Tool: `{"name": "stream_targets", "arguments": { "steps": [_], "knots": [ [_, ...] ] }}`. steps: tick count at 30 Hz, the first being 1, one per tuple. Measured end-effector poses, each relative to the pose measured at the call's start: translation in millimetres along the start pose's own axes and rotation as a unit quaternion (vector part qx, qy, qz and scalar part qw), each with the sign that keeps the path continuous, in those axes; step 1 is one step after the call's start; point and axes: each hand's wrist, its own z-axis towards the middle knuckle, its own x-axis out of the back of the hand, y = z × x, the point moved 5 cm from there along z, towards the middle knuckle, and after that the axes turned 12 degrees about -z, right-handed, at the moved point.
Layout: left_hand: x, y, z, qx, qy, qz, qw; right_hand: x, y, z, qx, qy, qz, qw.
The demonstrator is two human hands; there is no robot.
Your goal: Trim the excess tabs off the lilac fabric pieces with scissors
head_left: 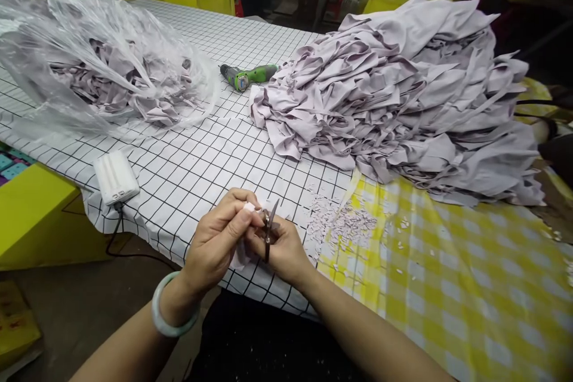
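My left hand [219, 245] pinches a small pale fabric piece [249, 208] between thumb and fingers, just above the table's front edge. A pale green bangle [166, 316] circles that wrist. My right hand [284, 250] is closed on small thread snips [269, 228], whose blades point up at the fabric piece. Both hands touch each other over the checked white tablecloth [188, 173]. A scatter of tiny pale fabric trimmings [340, 221] lies just right of the hands.
A big heap of lilac fabric pieces [403, 101] fills the right rear. A clear plastic bag [89, 59] of the same fabric lies at left. A white power bank [115, 178] with cable and a green power tool [248, 76] lie on the table. A yellow checked cloth [447, 286] covers the right.
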Motion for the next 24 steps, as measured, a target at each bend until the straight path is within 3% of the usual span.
{"name": "stream_targets", "arguments": {
  "steps": [3,6,9,24],
  "knots": [
    [-0.8,-10.9,-1.7,0.015,0.016,-0.018,1.000,23.5,-7.2,-10.3,0.029,-0.014,-0.143,0.989],
    [-5.4,-18.0,-4.5,0.030,-0.005,0.000,1.000,50.7,-15.1,-19.4,0.065,-0.014,-0.297,0.953],
    [-11.7,-23.7,-7.1,0.038,-0.029,0.023,0.999,62.7,-20.7,-25.5,0.090,-0.018,-0.367,0.925],
    [-22.5,-32.5,-10.8,0.028,-0.074,0.039,0.996,62.1,-21.7,-31.9,0.116,0.008,-0.389,0.914]
  ]
}}
